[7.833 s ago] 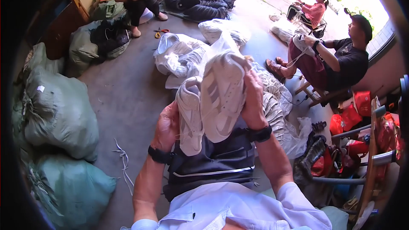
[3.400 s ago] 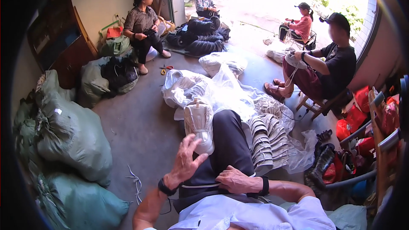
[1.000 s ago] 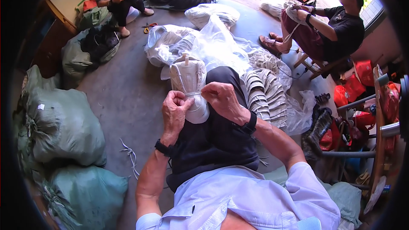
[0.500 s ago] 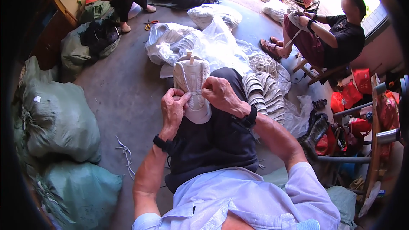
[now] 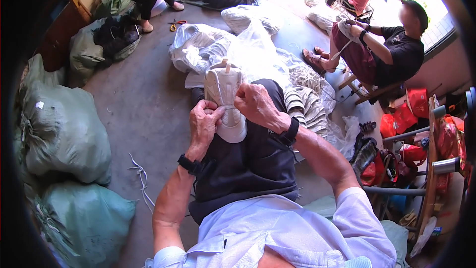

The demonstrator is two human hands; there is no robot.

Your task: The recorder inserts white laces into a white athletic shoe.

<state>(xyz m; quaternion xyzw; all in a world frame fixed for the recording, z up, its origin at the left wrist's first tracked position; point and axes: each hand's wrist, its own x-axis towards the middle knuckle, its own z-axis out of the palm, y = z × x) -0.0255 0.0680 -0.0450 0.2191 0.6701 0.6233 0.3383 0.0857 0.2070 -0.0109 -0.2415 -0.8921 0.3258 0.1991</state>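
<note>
Both hands now work at one spot: left hand [image 5: 204,123] at the near-left side of a pale shoe [image 5: 224,88], thumb and fingers pinched together on the lace [image 5: 226,106] crossing its front; right hand [image 5: 259,104] opposite, fingers curled together on the same lace, the strand at its tips too fine to follow. Shoe lies between the hands, on the left thigh of the dark trousers [image 5: 243,166], toe toward the body. Change: a few seconds back the left hand was loose over the toe and the right sat on the lap; the last half second shows barely a shift. Reading: handling has narrowed to close fingerwork at the lacing. No lettering legible on the shoe. Just beyond the right hand, to its right, stacked pale uppers [image 5: 310,104]; left of the left hand, loose laces [image 5: 143,183] on the floor. Farther left, a green sack [image 5: 69,129] with a small white tag [image 5: 39,104], any print too small to read. Well beyond the right hand, a seated co-worker [image 5: 395,52], pale mark on the dark top, unreadable.
</note>
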